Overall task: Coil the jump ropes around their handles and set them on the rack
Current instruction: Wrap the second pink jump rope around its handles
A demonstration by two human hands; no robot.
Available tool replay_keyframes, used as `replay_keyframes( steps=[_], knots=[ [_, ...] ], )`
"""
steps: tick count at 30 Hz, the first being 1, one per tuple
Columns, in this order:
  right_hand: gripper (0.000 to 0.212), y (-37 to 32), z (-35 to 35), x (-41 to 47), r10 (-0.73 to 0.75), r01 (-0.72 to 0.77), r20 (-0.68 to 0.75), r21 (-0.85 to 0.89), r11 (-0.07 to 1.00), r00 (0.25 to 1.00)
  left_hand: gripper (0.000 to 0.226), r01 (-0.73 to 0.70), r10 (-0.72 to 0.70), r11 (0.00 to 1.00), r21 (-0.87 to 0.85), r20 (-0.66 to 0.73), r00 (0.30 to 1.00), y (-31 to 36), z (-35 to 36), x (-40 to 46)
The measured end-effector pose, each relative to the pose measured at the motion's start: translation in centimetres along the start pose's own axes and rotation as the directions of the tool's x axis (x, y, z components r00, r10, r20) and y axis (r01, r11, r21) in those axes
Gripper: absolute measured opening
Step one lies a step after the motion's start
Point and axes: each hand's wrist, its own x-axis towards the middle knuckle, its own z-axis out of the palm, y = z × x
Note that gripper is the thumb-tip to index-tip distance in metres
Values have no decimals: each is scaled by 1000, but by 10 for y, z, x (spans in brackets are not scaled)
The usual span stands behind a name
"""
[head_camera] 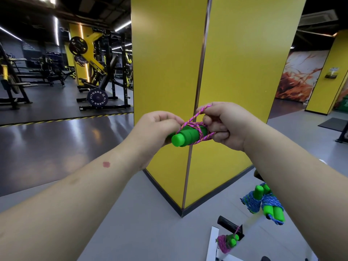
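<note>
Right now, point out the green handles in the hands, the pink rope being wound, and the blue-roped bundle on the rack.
green handles (185, 136): head view, on the side of the near handle.
pink rope (195, 116): head view, on the strand rising to the right hand.
blue-roped bundle (268, 203): head view, on its blue coils.

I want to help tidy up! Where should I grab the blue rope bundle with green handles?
Grip the blue rope bundle with green handles by the bare green handle ends sticking out above the coil, coming from above. They point up and are free of rope; the white rack sits beneath.
</note>
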Motion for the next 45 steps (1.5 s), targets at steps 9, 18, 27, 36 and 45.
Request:
replay_keyframes(
  steps=[9,18,27,36,45],
  knots=[
    [23,20,-14,1,-89,89,-24,-21,996,996,33,-93,96,837,540,23,995,-10,3,5],
    [29,71,-45,4,-231,320,231,-524,789,945,60,124,-118,989,74,-87,989,-78,11,30],
    [6,140,-81,27,-276,506,430,-790,347,860,55,203,-229,857,473,-5,974,-154,41,61],
    [24,216,-98,45,110,-105,66,-72,992,992,38,242,-307,827,507,47,950,-257,69,83],
    [33,283,-127,64,235,-5,151,-832,555,960,7,339,-402,868,363,115,908,-317,85,107]
  ],
)
